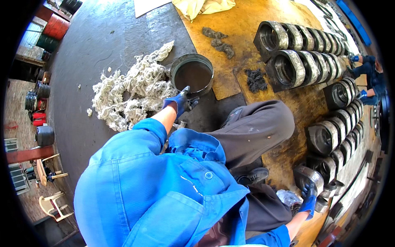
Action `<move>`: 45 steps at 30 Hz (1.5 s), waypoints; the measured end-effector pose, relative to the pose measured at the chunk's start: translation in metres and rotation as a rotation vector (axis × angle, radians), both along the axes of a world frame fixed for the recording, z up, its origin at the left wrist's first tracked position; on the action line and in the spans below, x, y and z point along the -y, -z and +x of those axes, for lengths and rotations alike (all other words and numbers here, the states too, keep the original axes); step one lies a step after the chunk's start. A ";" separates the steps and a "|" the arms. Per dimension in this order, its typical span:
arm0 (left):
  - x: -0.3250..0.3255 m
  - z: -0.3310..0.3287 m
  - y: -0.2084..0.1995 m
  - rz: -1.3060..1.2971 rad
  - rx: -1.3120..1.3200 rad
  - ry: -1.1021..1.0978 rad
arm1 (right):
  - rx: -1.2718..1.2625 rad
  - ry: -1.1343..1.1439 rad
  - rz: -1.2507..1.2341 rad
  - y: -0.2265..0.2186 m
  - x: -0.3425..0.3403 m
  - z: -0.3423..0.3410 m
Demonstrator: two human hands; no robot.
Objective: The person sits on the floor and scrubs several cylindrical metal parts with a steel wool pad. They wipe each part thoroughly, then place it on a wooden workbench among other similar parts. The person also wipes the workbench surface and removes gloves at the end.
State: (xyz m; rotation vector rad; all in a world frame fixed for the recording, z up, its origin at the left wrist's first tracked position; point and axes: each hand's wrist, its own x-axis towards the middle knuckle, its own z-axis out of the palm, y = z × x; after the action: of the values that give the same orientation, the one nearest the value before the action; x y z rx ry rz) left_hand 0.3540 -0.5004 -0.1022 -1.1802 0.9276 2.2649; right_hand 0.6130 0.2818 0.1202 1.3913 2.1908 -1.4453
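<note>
A round metal tub point(171, 73) of dark liquid stands ahead of me. My left hand point(181, 101), in a dirty blue glove, is at its near rim, one finger over the edge and the others outside. Pale tangled cotton waste point(138, 88) lies just left of the tub. Down at the right, my gloved right hand point(309, 195) is closed on the near edge of a thick metal ring point(307, 177) with a shiny outer face. Its fingertips are partly hidden. Beside that hand lies a crumpled clear plastic bag point(289, 197).
Rows of similar heavy rings point(291, 69) stand along the right. Dark rags point(256, 80) lie on the stained yellow floor sheet point(284, 99). At the far right a co-worker point(368, 78) in blue crouches beside the rows. Drums point(56, 26) and chairs point(53, 206) stand at left.
</note>
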 end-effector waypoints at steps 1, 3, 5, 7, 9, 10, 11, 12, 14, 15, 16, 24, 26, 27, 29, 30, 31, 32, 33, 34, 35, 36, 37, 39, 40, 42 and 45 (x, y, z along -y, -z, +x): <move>0.004 -0.002 0.007 -0.017 0.018 -0.025 | 0.004 -0.008 -0.005 -0.001 0.009 -0.006; 0.003 -0.008 0.013 -0.049 0.071 -0.071 | -0.022 0.025 0.027 -0.007 0.028 -0.007; 0.000 -0.012 0.009 -0.068 0.058 -0.032 | -0.011 0.061 0.024 0.002 0.017 -0.001; 0.000 -0.012 0.007 -0.090 0.047 0.008 | -0.007 0.088 -0.026 0.002 0.007 0.001; 0.001 -0.011 0.008 -0.089 0.046 0.017 | -0.007 0.084 0.003 0.004 0.006 0.001; 0.003 -0.009 0.010 -0.094 0.050 0.024 | -0.011 0.073 0.033 0.004 0.008 -0.002; 0.006 -0.005 0.013 -0.082 0.033 0.028 | 0.007 0.064 0.028 0.003 0.008 -0.006; 0.009 -0.004 0.018 -0.071 0.015 0.034 | -0.029 0.053 0.037 0.005 0.010 -0.007; 0.016 -0.003 0.030 -0.073 0.049 -0.009 | -0.039 -0.007 0.008 0.002 0.021 -0.021; 0.017 -0.007 0.037 -0.055 0.040 -0.041 | -0.036 0.002 0.032 0.003 0.019 -0.021; 0.018 -0.010 0.040 -0.036 0.026 -0.076 | -0.030 -0.012 0.039 0.003 0.013 -0.021; 0.027 -0.076 0.055 -0.020 0.062 -0.205 | 0.087 -0.054 0.056 0.018 -0.009 -0.031; 0.030 -0.091 0.053 -0.040 0.084 -0.220 | 0.087 -0.064 0.049 0.012 0.001 -0.035; 0.026 -0.103 0.052 -0.049 0.098 -0.236 | 0.071 -0.056 0.055 0.009 0.000 -0.028; 0.041 -0.118 0.053 -0.050 0.090 -0.245 | 0.047 -0.082 0.056 0.005 0.014 -0.036; 0.041 -0.128 0.051 -0.026 0.075 -0.242 | 0.048 -0.078 0.063 0.001 0.018 -0.030; 0.051 -0.136 0.054 -0.035 0.043 -0.240 | 0.031 -0.061 0.063 0.004 0.014 -0.029; 0.062 -0.144 0.055 -0.044 0.008 -0.240 | 0.038 -0.093 0.026 0.006 0.009 -0.030; 0.064 -0.153 0.052 0.006 0.003 -0.278 | 0.033 -0.092 0.038 0.007 0.009 -0.027; 0.058 -0.164 0.042 0.098 0.060 -0.364 | 0.036 -0.074 0.051 0.001 0.014 -0.022; 0.041 -0.174 0.024 0.115 0.067 -0.375 | 0.040 -0.045 0.067 -0.010 0.023 -0.014; 0.038 -0.178 0.007 0.120 0.065 -0.404 | 0.031 -0.021 0.094 -0.021 0.044 -0.020; 0.106 -0.175 0.026 0.386 0.007 -0.449 | -0.005 -0.051 0.067 -0.010 0.046 -0.039; 0.059 -0.192 0.008 0.138 0.001 -0.484 | 0.001 -0.011 0.099 -0.016 0.045 -0.025; 0.036 -0.200 -0.009 0.004 0.002 -0.493 | 0.016 -0.001 0.107 -0.019 0.044 -0.019; 0.044 -0.207 -0.015 -0.048 -0.026 -0.476 | 0.050 -0.012 0.105 -0.012 0.040 -0.024; 0.059 -0.215 -0.012 0.004 -0.061 -0.361 | 0.090 -0.014 0.103 -0.005 0.036 -0.023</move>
State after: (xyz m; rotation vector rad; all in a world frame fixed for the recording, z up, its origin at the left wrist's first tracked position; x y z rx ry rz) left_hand 0.1392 -0.5595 -0.0900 -1.3769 0.7807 2.5939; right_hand 0.5901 0.2460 0.1256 1.4403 2.2424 -1.2561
